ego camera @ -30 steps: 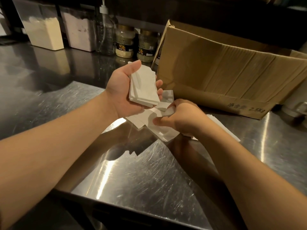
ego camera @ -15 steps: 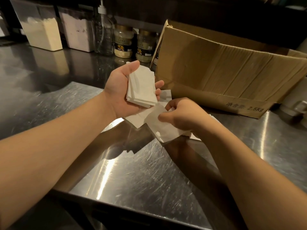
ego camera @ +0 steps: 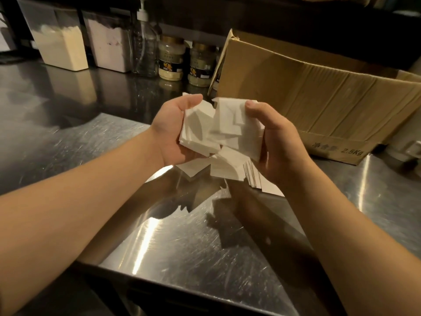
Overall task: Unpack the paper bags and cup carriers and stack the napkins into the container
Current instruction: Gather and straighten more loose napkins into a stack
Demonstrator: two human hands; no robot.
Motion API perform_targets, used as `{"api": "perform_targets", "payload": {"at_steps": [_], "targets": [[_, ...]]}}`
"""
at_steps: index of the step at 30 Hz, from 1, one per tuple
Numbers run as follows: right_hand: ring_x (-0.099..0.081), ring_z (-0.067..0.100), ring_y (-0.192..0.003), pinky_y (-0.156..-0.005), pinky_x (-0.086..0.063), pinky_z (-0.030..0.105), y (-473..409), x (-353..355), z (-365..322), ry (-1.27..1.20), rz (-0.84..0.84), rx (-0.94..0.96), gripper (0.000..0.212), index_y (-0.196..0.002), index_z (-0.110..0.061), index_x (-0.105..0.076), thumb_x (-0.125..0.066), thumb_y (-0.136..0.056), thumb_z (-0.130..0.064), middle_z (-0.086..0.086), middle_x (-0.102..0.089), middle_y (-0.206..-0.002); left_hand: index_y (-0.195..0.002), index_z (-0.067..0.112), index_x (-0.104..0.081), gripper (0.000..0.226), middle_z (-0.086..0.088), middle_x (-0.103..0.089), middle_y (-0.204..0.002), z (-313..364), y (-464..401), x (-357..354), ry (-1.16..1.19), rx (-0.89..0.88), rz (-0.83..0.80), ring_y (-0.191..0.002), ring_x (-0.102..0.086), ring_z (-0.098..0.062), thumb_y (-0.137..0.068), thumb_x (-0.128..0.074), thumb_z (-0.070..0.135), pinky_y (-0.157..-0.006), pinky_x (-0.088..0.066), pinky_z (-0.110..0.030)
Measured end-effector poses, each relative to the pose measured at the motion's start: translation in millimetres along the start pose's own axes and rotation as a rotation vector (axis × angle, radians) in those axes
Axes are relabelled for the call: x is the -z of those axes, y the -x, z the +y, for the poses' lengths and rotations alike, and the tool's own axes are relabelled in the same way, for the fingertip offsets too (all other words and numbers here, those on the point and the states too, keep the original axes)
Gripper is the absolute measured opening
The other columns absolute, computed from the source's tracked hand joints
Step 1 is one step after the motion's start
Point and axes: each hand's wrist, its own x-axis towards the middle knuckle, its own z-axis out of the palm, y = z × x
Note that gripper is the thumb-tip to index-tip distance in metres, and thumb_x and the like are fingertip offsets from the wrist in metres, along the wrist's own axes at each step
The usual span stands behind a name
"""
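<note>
The desk [ego camera: 186,254] was brushed stainless steel, heavily scratched, throwing back bright streaks of overhead light and dark reflections of the arms above it. The room behind lay dim. Along the back of the desk stood two clear storage bins [ego camera: 61,44] part-filled with pale powder, a clear pump bottle [ego camera: 145,46], and two gold-lidded jars [ego camera: 171,59] with dark labels. To the right an open cardboard box [ego camera: 319,96] sat on the steel, its near wall printed "2.5Kg".

Above the middle of the desk, the left hand [ego camera: 173,133] cradled a neat stack of white napkins [ego camera: 196,131] in its curled palm, thumb up along the far edge. The right hand [ego camera: 273,142] gripped a looser, skewed bunch of napkins [ego camera: 237,126], thumb pressing on top, and the two bunches touched between the hands. More loose napkins [ego camera: 227,166] lay scattered flat on the steel directly below the hands, some fanned out under the right wrist.
</note>
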Motion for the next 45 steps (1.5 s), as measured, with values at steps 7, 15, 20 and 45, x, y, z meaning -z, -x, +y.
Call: {"api": "perform_targets", "payload": {"at_steps": [7,15,20,45], "targets": [[-0.073,0.026,-0.098,-0.068,-0.061,0.035,-4,-14,13,-0.149,0.168,-0.09,0.025,-0.111,-0.011,-0.068,-0.073,-0.092,-0.027,0.006,-0.075,-0.106,-0.139,0.018,-0.062,0.063,-0.016,-0.065,-0.138,-8,-2,-3,-0.051,0.051,-0.171,-0.121,-0.063,-0.036,-0.1,-0.039,0.061,-0.109,-0.044,-0.053],[-0.072,0.031,-0.103,-0.085,-0.062,0.053,-7,-10,18,-0.031,0.218,-0.067,0.016,-0.105,-0.016,-0.072,-0.077,-0.09,-0.019,0.004,-0.074,-0.11,-0.131,0.016,-0.056,0.062,-0.017,-0.068,-0.121,-8,-4,2,-0.189,0.023,-0.168,-0.113,-0.07,-0.038,-0.071,-0.066,0.006,-0.091,-0.061,-0.048],[-0.061,0.031,-0.113,-0.105,-0.048,0.057,-8,1,6,-0.022,0.152,0.139,0.016,-0.08,-0.028,-0.075,-0.061,-0.087,-0.026,0.004,-0.066,-0.108,-0.141,0.014,-0.053,0.086,-0.019,-0.06,-0.133,-6,-6,6,-0.16,0.022,-0.182,-0.125,-0.061,-0.041,-0.057,-0.072,0.006,-0.095,-0.059,-0.051],[-0.07,0.014,-0.088,-0.073,-0.06,0.027,-9,11,1,0.669,-0.048,0.076,0.019,-0.098,-0.015,-0.068,-0.076,-0.089,-0.03,-0.006,-0.072,-0.097,-0.133,0.023,-0.06,0.043,-0.011,-0.068,-0.115,-5,0,-3,-0.195,0.081,-0.096,-0.103,-0.066,-0.028,-0.099,-0.049,0.046,-0.087,-0.058,-0.043]]}}
